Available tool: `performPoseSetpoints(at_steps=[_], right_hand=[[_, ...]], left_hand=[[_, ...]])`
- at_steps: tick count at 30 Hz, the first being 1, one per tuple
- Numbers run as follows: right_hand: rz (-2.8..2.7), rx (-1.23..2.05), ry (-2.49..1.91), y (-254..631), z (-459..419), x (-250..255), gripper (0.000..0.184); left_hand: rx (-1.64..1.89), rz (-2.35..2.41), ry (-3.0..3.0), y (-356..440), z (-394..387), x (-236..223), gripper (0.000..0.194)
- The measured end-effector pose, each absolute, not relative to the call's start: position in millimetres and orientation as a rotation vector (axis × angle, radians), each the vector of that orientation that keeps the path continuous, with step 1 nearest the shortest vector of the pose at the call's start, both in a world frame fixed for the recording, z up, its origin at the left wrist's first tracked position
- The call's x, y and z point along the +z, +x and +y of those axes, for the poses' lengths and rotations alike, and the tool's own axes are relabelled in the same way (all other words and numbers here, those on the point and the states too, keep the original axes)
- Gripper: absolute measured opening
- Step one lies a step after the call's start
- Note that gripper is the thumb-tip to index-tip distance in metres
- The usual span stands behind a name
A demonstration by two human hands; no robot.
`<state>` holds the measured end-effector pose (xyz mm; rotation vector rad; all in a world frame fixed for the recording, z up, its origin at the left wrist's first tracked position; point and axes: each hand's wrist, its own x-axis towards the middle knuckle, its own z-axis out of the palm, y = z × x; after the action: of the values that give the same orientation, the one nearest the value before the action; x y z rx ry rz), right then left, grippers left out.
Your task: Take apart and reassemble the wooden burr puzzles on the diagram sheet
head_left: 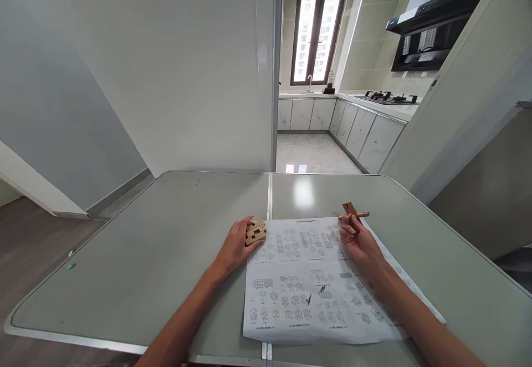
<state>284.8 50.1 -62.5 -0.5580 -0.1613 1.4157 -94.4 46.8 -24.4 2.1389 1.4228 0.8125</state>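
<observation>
My left hand (pixel 236 243) is closed around a small wooden block puzzle (pixel 255 233) with slots in it, at the upper left edge of a printed paper sheet (pixel 299 273). Above the sheet's upper right part, my right hand (pixel 357 239) pinches a thin wooden piece (pixel 363 214) between thumb and fingers. Just beyond those fingertips shows a flat brown wooden piece (pixel 349 207) with a dark mark; I cannot tell whether it is held too. Rows of small line diagrams cover the creased sheet, along with a few dark marks.
The sheet lies on a grey-green table (pixel 137 267) with a metal edge and a centre seam. A small teal bit (pixel 71 266) lies near its left edge. Beyond stand a white wall panel (pixel 199 78) and a kitchen with a gas hob (pixel 388 98).
</observation>
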Motion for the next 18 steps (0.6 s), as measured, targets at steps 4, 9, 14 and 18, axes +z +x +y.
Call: performPoseSetpoints(at_steps=[4,9,14,18], right_hand=[[-0.139,1.416,-0.588,286.2,50.4,-62.3,0.010],[-0.098,1.400,-0.618,286.4,51.9,-60.8,0.010],[-0.143,1.407,-0.619,284.7,52.0,-59.8,0.008],[-0.217,1.399,-0.639,280.5,49.8,-57.5,0.022]], left_hand=[[0.835,1.387,2.182,-87.6,40.5,-21.9,0.065],[0.818,1.332,2.238,-73.4,29.6,-22.7,0.066],[0.815,1.310,2.284,-60.7,21.5,-24.5,0.066],[0.807,1.320,2.276,-60.7,15.0,-20.9,0.066]])
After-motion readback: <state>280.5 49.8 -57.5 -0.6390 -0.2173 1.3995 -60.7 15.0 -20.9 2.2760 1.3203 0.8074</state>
